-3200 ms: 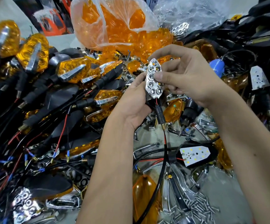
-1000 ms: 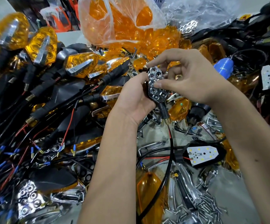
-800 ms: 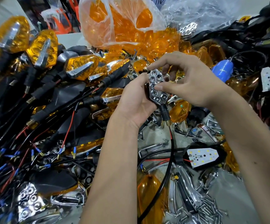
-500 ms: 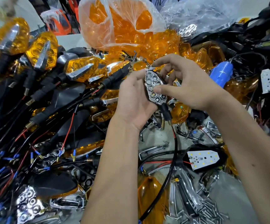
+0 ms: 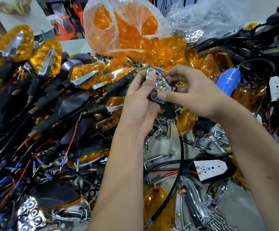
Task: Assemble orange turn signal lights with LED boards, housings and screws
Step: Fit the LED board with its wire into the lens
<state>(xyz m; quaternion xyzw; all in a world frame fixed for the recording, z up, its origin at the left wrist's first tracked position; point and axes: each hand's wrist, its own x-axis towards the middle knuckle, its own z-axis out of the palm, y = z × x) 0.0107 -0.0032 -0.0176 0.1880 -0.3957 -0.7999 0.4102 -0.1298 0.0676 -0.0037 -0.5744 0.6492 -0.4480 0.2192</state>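
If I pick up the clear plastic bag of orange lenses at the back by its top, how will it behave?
The plastic bag is thin and wrinkled, so it would probably sag and change shape. It already gapes with torn-looking holes, so lifting it by the top may rip it further. The orange lenses have spilled loose below it; more would likely slide out.

two bare forearms, no sleeves in view, left hand [image 5: 139, 104], right hand [image 5: 193, 95], short nails
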